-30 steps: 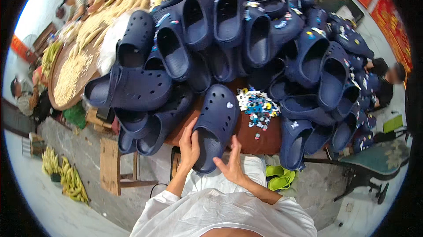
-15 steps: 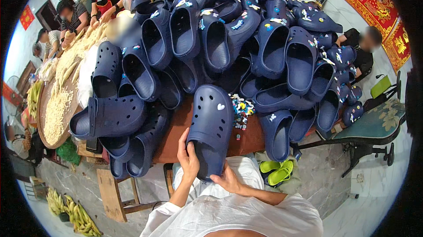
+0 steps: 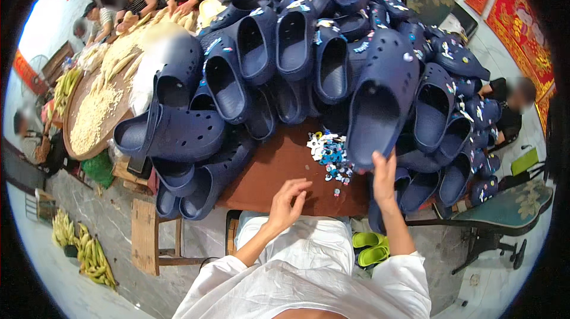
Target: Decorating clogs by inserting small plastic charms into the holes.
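Observation:
A navy clog with a small white charm near its toe is in my right hand, which grips it at the heel. The clog is lifted toe-away in front of the piled navy clogs, covering some of them. My left hand hovers over the front edge of the brown tabletop, holding nothing, its fingers loosely bent and apart. Between my hands and the pile lies a heap of small colourful shoe charms. Several clogs in the pile carry charms; those at the left, such as one lying sideways, show none.
A round tray of pale kernels stands at the left, with people working behind it. A wooden stool is by my left side. Lime-green slippers lie on the floor, and an office chair stands at the right.
The clog has moved from in front of me up and to the right, now in my right hand alone. My left hand has let go of it. The view has shifted slightly.

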Available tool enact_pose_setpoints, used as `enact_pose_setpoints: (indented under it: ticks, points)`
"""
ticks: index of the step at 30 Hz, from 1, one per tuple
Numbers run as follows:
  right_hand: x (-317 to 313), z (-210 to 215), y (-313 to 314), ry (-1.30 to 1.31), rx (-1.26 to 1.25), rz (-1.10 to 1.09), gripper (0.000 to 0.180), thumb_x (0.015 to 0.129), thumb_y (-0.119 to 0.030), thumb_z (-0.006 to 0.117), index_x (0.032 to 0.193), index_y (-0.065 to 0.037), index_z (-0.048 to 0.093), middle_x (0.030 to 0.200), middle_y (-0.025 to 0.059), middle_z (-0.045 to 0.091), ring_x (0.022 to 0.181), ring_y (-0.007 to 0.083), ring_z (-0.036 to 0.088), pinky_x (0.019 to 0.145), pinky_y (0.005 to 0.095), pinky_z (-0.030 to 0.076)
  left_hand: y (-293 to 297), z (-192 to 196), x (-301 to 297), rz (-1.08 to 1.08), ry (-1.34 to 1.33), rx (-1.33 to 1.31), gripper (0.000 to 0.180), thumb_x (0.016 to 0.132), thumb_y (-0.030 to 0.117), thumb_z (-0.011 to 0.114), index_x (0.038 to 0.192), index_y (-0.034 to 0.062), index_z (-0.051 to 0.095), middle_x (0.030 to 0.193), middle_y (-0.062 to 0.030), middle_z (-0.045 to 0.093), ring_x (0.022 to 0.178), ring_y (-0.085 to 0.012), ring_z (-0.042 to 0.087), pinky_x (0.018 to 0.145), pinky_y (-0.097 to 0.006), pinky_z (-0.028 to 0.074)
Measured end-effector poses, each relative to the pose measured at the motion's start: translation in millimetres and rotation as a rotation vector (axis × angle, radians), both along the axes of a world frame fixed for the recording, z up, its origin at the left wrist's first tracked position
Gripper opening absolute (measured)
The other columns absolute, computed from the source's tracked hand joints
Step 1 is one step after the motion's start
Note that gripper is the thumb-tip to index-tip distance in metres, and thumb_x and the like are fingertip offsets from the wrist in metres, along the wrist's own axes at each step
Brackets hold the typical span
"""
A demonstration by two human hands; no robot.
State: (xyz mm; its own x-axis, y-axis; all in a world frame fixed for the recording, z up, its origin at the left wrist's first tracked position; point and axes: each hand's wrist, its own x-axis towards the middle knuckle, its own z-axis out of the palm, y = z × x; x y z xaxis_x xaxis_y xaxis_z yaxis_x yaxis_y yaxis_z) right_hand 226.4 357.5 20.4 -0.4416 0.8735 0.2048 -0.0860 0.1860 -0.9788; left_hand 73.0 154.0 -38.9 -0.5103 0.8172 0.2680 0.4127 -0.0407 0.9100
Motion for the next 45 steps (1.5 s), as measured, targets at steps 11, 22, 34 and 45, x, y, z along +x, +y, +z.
enact_pose_setpoints:
  ticks: [11,22,34,45]
  points:
    - [-72.7,42.3,107.1,0.032,-0.262,0.02,0.035,0.096,-0.043,0.058,0.109,-0.011,0.055,0.083,0.0034,0.064,0.06,0.0127,0.06,0.054,0.025,0.048,-32.8,-39.4,24.9,-0.088,-0.055,-0.151,0.028,0.093,0.006,0.058,0.119,0.0064,0.066,0.122,-0.0166,0.063,0.111,-0.0345,0.062,0.091,-0.042,0.053]
    - [-96.7,52.6,96.4,0.18,-0.389,0.11,0.05,0.094,-0.041,0.07,0.127,-0.01,0.049,0.109,0.0033,0.063,0.095,0.0147,0.059,0.083,0.0343,0.05,-30.7,-51.2,21.8,-0.114,-0.013,-0.173,0.03,0.092,0.007,0.058,0.121,0.0066,0.065,0.126,-0.0176,0.061,0.122,-0.0359,0.056,0.101,-0.043,0.048]
    - [-130.6,39.1,105.1,0.319,-0.162,-0.098,0.079,0.102,-0.025,0.061,0.156,-0.004,0.008,0.14,0.0152,0.042,0.111,0.0225,0.055,0.09,0.0435,0.056,-34.3,-43.0,17.5,-0.114,0.013,-0.181,0.031,0.09,0.004,0.058,0.12,0.007,0.065,0.125,-0.0175,0.06,0.121,-0.0361,0.056,0.102,-0.044,0.046]
    - [-122.4,28.9,96.8,0.29,-0.17,-0.053,0.086,0.099,-0.012,0.062,0.155,0.001,-0.002,0.139,0.0197,0.043,0.121,0.0274,0.052,0.109,0.0468,0.046,-79.1,24.1,-66.0,0.392,0.199,0.05,0.033,0.082,-0.008,0.055,0.107,0.0042,0.071,0.113,-0.0167,0.069,0.107,-0.0312,0.066,0.093,-0.037,0.052]
